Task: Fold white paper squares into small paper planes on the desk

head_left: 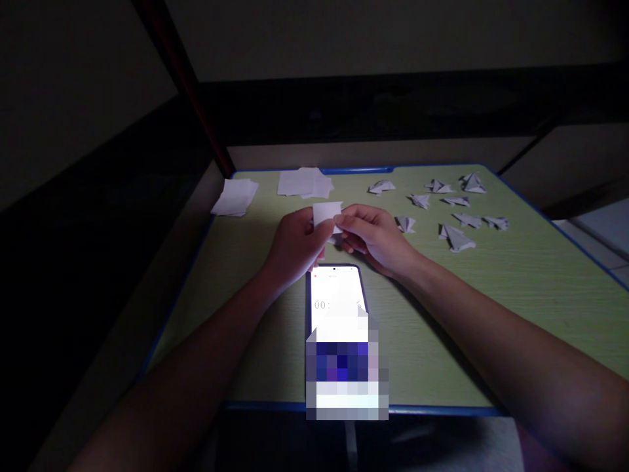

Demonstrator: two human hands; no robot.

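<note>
Both my hands meet over the middle of a green table (515, 288) and pinch one small white piece of paper (326, 214). My left hand (295, 246) grips its left and lower edge with closed fingers. My right hand (373, 237) pinches its right side between thumb and fingers. The paper stands partly folded above the tabletop. Just below my hands lies a phone (337, 298) with a bright lit screen showing digits.
Two stacks of white paper squares lie at the far left (236, 196) and far middle (303, 183). Several folded paper shapes (457, 237) are spread over the far right of the table. The room around is dark, with a dark frame behind.
</note>
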